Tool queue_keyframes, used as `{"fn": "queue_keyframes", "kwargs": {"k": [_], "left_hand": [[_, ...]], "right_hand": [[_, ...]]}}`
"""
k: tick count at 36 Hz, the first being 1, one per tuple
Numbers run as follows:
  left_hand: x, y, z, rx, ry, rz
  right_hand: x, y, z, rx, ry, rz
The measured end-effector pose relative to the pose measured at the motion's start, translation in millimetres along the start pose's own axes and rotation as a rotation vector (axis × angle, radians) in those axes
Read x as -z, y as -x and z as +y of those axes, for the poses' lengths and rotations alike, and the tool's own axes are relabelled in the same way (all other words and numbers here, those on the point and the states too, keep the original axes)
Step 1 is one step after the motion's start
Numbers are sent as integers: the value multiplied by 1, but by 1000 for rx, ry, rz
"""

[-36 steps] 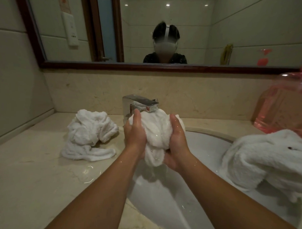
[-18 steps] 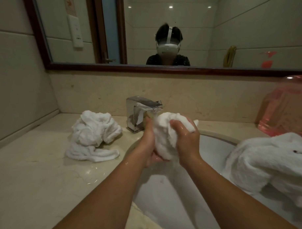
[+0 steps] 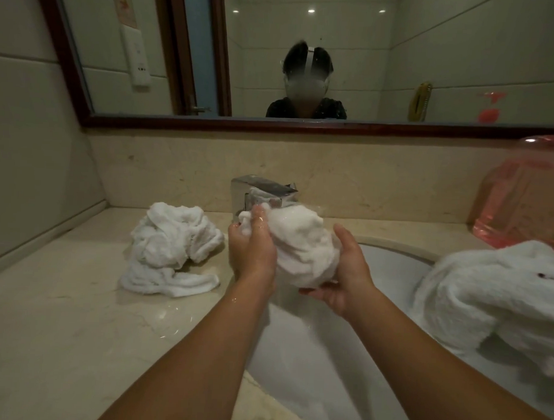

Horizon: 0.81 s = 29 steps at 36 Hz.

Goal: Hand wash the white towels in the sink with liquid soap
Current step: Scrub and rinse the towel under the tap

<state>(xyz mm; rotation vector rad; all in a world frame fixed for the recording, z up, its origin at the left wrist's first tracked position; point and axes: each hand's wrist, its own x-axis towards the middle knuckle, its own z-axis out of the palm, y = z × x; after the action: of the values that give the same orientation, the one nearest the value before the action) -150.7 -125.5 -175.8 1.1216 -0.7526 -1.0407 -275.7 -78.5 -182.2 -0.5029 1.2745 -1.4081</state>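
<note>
A wet, bunched white towel (image 3: 302,245) is held above the white sink (image 3: 320,362), just in front of the chrome tap (image 3: 254,193). My left hand (image 3: 252,249) grips its left side, fingers curled over the top. My right hand (image 3: 345,275) cups it from below and the right. Another white towel (image 3: 170,250) lies crumpled on the counter to the left. A third white towel (image 3: 492,292) is draped over the sink's right rim. A pink bottle of liquid soap (image 3: 524,202) stands at the back right.
The beige marble counter (image 3: 61,328) runs to the left wall and shows wet patches beside the sink. A mirror with a dark wooden frame (image 3: 303,126) hangs above the backsplash and reflects a person.
My hands turned the towel between them. My right hand slid from over the towel's top down to its underside, and my left hand came up over the left side.
</note>
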Motion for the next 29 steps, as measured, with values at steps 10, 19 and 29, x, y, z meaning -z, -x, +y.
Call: {"fn": "queue_keyframes", "kwargs": {"k": [10, 19, 29], "left_hand": [[7, -2, -4, 180, 152, -256], [-4, -31, -32, 187, 75, -354], [7, -7, -3, 414, 252, -559]], "right_hand": [[-14, 4, 1, -106, -143, -251], [-11, -5, -4, 297, -135, -25], [-18, 6, 1, 430, -79, -102]]}}
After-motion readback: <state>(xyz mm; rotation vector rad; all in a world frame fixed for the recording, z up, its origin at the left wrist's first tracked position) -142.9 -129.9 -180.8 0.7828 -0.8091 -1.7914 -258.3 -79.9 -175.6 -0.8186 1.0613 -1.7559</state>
